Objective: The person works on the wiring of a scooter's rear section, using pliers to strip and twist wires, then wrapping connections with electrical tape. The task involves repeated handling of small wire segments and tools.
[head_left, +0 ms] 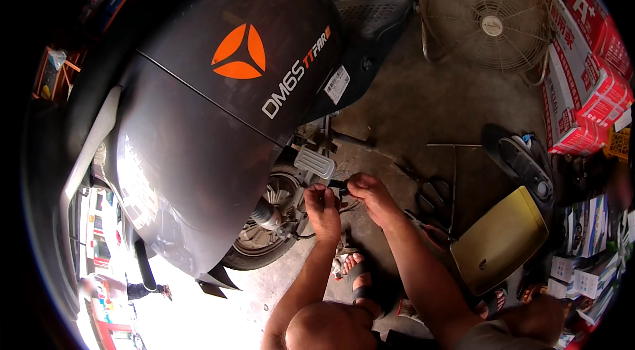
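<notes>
Beside the wheel (259, 244) of a dark-grey vehicle (198, 105), a person's two bare hands meet over a small black piece (338, 184), its long axis running roughly left to right from one set of fingertips to the other; which end is its front cannot be told. The left hand (323, 211) is nearly closed, thumb and fingers drawn together at the piece's left end, though its exact hold is partly hidden. The right hand (372, 198), fingers curled, pinches the opposite end.

Just above the left hand sits a ridged silver footrest (315, 163); below the hands, a sandalled foot (360, 274) rests on the concrete floor (397, 125). To the right lie black-handled scissors (422, 184), tips toward the vehicle, and a T-shaped tool (454, 184), its shaft pointing toward the person and its crossbar at the far end. Near the shaft's lower end is a yellow tray-like cover (499, 241), with a black panel (522, 168) beyond it. Farther out stand a round caged fan (489, 12) and stacked red-and-white boxes (589, 105).
</notes>
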A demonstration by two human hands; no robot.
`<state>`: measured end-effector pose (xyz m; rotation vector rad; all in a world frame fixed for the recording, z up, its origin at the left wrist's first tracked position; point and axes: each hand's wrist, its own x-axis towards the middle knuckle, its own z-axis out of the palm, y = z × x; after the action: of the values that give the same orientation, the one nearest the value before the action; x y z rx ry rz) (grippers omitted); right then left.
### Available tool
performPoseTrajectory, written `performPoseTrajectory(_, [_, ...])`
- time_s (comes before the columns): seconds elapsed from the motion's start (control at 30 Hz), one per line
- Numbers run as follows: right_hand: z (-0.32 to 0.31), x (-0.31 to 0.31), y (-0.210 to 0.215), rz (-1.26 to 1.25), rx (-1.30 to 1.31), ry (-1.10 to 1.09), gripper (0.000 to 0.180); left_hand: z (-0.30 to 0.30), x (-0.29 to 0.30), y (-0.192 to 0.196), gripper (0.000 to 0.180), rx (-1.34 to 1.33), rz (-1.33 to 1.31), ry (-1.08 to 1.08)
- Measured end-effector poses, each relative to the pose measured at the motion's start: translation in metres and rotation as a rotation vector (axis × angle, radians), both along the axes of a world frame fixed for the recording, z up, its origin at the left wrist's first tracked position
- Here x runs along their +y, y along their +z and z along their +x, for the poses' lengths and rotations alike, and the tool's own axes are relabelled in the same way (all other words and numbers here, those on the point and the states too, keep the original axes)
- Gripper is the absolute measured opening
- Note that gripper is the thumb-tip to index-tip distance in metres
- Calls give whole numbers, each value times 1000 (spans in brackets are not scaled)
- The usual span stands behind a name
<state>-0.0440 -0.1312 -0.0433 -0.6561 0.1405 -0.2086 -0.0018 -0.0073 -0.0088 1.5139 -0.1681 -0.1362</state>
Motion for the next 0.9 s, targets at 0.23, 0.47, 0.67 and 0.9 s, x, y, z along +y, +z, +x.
performPoseTrajectory(0.23, [-11,-12,-2,289,-77,26,13,-9,-9,26,25,191,31,19])
performPoseTrajectory(0.47, [-7,4,17,-317,129,-153,26,-10,-6,29,19,169,61,-58])
performPoseTrajectory(0.67, [6,24,12,-670,218,-346,24,-8,0,22,24,136,36,-109])
performPoseTrajectory(0.9, [5,21,-5,-205,166,-395,9,-9,-6,30,18,249,19,-64])
